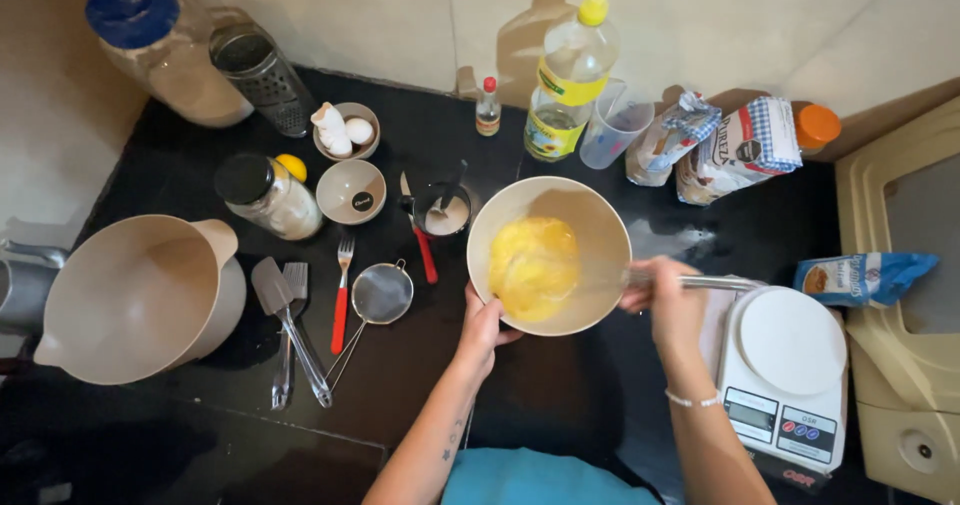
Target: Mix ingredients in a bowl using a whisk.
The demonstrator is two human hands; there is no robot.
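Left hand (487,327) grips the bowl (600,227) rim; right hand (668,300) clamps the whisk (690,283). Egg (533,265) is already yellow, uniform (flour bags (735,148) far right remain unpoured).

Bright yellow batter in my cream round mixing bowl (600,227), black glossy worktop (560,385) underneath, red-handled metal fork (342,295) left, blue-and-white checked paper bag (750,145) behind.

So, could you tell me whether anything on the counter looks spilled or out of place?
Yes: a pale powdery smear lies on the black counter between the bowl and the open bags, like spilled flour. Nothing else stands out.
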